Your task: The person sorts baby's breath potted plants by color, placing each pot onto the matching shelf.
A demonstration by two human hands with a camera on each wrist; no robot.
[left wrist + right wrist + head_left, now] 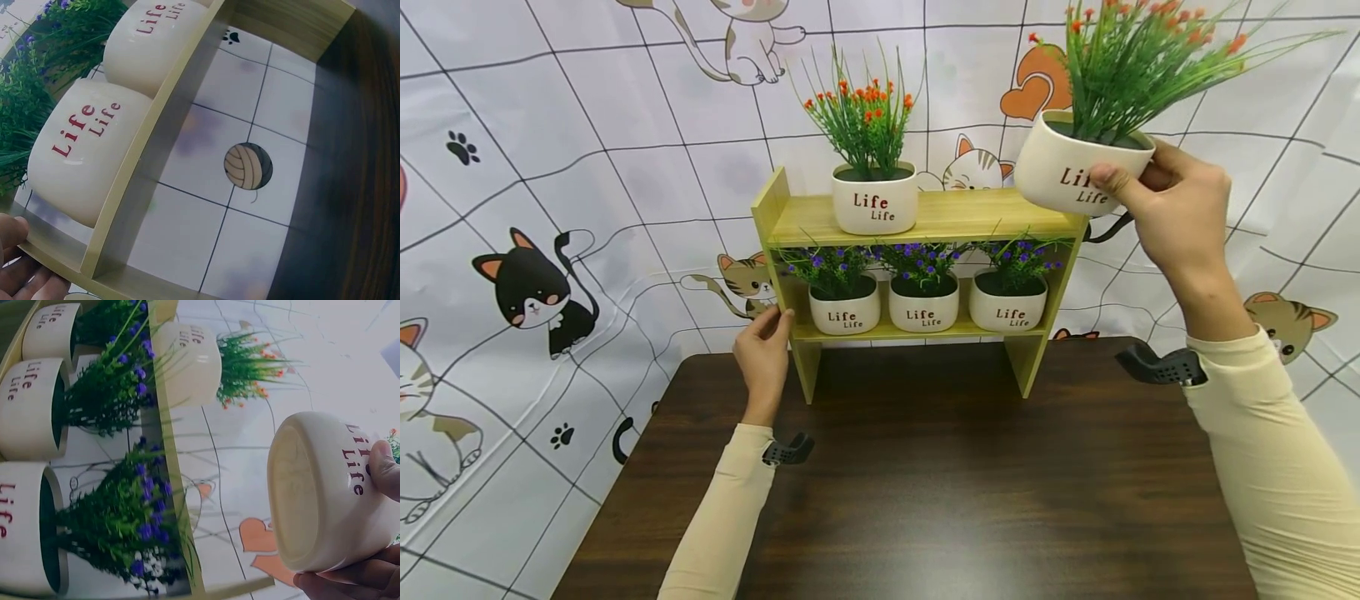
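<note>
My right hand (1187, 208) grips a white flowerpot (1060, 175) of artificial orange flowers by its right side, thumb on the "Life" lettering. This pot is tilted and held above the right end of a small two-tier wooden shelf (805, 218); its underside shows in the right wrist view. With thumb and fingers, my left hand (763, 354) pinches the shelf's left side panel at the lower tier's height. A second orange-flowered pot (875, 200) stands upright on the top tier. Three purple-flowered pots, left (846, 308), middle (923, 305) and right (1009, 303), line the lower tier.
The shelf stands near the back edge of a dark brown wooden table (940, 483). Behind it hangs a white wall covering (647, 192) with black grid lines and cartoon cats. Black straps sit on both wrists.
</note>
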